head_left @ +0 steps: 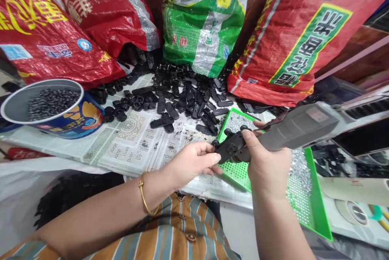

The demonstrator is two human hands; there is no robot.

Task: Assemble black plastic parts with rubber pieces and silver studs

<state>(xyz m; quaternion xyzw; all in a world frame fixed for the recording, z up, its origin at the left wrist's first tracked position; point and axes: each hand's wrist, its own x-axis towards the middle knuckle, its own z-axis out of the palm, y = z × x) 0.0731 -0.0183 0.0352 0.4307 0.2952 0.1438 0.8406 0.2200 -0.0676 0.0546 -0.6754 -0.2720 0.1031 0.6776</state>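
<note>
My left hand (202, 158) pinches the near end of a black plastic part (232, 146) between thumb and fingers. Small round black pieces stand out along its upper edge. My right hand (267, 165) grips the same part from the other side, thumb on top and fingers mostly hidden behind. A long grey tool-like body (304, 126) runs from above my right hand towards the upper right; whether the hand also holds it, I cannot tell. Beneath both hands lies a green perforated tray (323, 211) with small silvery pieces (300, 171) in it.
Many black plastic parts (194, 98) lie heaped across the patterned tabletop (121, 158). A blue tub (75, 120) of small dark pieces stands at the left. Behind are red sacks (100, 17), a green sack (203, 29) and another red sack (273, 49). Tape rolls (352, 211) lie right.
</note>
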